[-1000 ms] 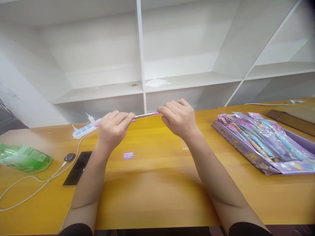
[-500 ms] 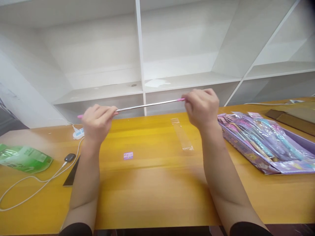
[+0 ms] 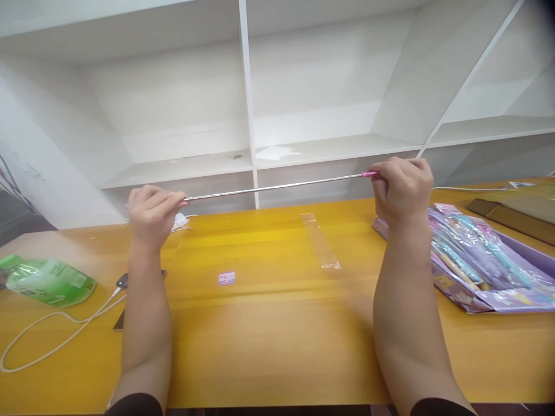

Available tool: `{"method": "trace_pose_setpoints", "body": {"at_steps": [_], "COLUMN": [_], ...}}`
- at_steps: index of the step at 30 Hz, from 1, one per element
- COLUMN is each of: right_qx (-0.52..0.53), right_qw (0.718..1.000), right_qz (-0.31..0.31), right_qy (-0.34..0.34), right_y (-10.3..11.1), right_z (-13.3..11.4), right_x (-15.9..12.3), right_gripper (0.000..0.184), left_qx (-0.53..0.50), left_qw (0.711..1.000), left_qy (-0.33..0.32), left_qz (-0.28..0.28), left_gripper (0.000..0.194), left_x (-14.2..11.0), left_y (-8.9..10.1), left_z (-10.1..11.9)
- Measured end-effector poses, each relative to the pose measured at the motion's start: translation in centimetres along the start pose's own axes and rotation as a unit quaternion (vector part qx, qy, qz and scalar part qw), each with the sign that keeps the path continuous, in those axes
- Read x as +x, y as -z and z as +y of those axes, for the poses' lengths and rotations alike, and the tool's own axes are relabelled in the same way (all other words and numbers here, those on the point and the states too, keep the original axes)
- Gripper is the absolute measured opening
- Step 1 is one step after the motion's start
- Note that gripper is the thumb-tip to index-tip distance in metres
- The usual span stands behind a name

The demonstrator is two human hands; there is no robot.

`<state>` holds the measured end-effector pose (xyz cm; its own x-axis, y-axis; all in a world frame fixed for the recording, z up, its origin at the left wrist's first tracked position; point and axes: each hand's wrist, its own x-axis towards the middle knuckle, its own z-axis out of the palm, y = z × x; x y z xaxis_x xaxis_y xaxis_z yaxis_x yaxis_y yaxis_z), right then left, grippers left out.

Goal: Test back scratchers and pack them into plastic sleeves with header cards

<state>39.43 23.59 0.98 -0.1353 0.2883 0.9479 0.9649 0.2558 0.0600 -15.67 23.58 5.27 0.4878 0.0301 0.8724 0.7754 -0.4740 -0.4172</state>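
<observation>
A thin silver telescopic rod [image 3: 273, 187] with pink ends stretches almost level between my two hands, above the back of the table. My left hand [image 3: 154, 214] is closed round its left end, and only a trace of pink shows past the fingers. At the other end, my right hand [image 3: 403, 188] pinches the pink tip. On the table below lie a clear plastic sleeve [image 3: 321, 242] and a small purple-and-white card [image 3: 226, 278]. What the rod's covered ends look like is hidden by my fingers.
Right of my right forearm is a purple display box [image 3: 520, 300] of wrapped sticks. A brown cardboard piece [image 3: 515, 209] lies behind it. At left are a green pouch [image 3: 50, 281], a white cable [image 3: 65, 315] and a dark flat device [image 3: 119, 320]. White shelves [image 3: 312, 144] rise behind.
My hands have moved farther apart, the right one to the right and the left one slightly left. The silver rod between them has become longer and thinner.
</observation>
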Motion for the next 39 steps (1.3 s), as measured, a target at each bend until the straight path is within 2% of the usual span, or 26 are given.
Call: {"method": "trace_pose_setpoints", "body": {"at_steps": [5,9,12,15,18,22,25,31,36,39], "right_qx": [-0.027,-0.039,-0.057,-0.076,-0.073,-0.034,0.013,0.098,0.070,0.066], "right_qw": [1.000,0.999,0.994,0.988,0.990,0.991,0.990,0.990,0.993,0.994], "right_qz": [0.002,0.010,-0.005,-0.003,0.031,0.057,0.073,0.053,0.040,0.029], "right_qy": [0.002,-0.036,-0.095,-0.131,-0.117,-0.116,-0.119,-0.082,-0.084,-0.078], "right_y": [-0.3,-1.0,-1.4,-1.4,-1.3,-0.9,-0.5,-0.7,-1.0,-1.1], "right_z": [0.7,2.8,4.6,5.8,6.4,6.1,5.4,3.8,3.2,3.2], "right_x": [-0.5,-1.4,-2.1,-2.6,-2.7,-2.7,-2.4,-1.7,-1.5,-1.4], "right_gripper": [0.024,0.020,0.017,0.016,0.021,0.022,0.025,0.022,0.007,0.008], "left_qx": [0.017,0.008,-0.025,-0.029,-0.013,0.011,0.015,0.021,0.017,0.022], "left_qw": [0.999,0.997,0.994,0.994,0.997,0.994,0.993,0.994,0.996,0.996], "left_qy": [0.033,0.069,0.097,0.099,0.082,0.104,0.117,0.111,0.085,0.084], "left_qz": [-0.027,-0.040,-0.046,-0.024,-0.002,-0.029,-0.026,-0.010,0.006,0.006], "left_gripper": [0.017,0.019,0.023,0.023,0.022,0.030,0.030,0.027,0.021,0.018], "left_x": [-0.8,-1.9,-2.5,-2.6,-2.4,-2.0,-1.9,-2.4,-2.6,-2.5], "left_y": [-0.4,-0.2,0.3,1.1,1.6,1.7,1.6,1.7,1.7,1.6], "left_z": [-0.4,-1.9,-3.0,-3.5,-3.4,-3.0,-3.0,-4.3,-4.9,-4.6]}}
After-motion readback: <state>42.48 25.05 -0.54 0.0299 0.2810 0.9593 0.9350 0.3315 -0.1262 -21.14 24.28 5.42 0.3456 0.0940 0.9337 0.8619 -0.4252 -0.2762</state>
